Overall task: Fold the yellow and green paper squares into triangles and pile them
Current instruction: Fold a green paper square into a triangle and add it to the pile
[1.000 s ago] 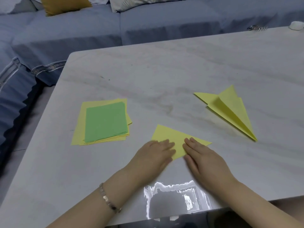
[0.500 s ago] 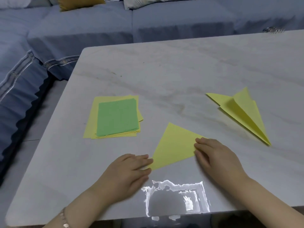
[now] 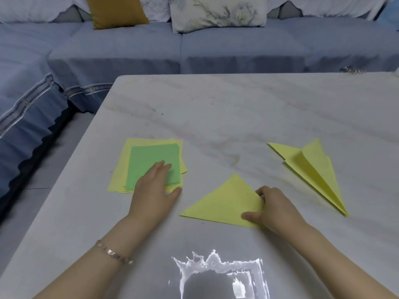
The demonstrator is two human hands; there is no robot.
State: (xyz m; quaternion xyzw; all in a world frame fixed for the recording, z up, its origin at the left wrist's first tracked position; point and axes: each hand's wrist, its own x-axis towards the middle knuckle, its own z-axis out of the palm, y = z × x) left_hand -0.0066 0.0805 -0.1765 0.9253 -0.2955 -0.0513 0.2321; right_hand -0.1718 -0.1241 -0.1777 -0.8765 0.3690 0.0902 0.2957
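A stack of yellow paper squares [image 3: 121,175] lies left of centre on the table, with a green square [image 3: 151,158] on top. My left hand [image 3: 154,188] rests flat on the green sheet's near right part, fingers spread. A folded yellow triangle [image 3: 226,201] lies flat in front of me. My right hand [image 3: 274,209] grips its right corner, thumb on top and fingers curled at the edge. A pile of folded yellow triangles [image 3: 311,171] sits to the right, fanned out and partly lifted.
The pale marble table [image 3: 237,108] reaches far back and right; its left edge drops to the floor. A blue sofa [image 3: 129,50] with cushions wraps the far and left sides. A small metal object [image 3: 353,70] lies at the far right edge.
My left hand left the folded triangle and moved left onto the green sheet. My right hand stayed at the triangle's right corner, and the triangle turned slightly. The camera tilted up.
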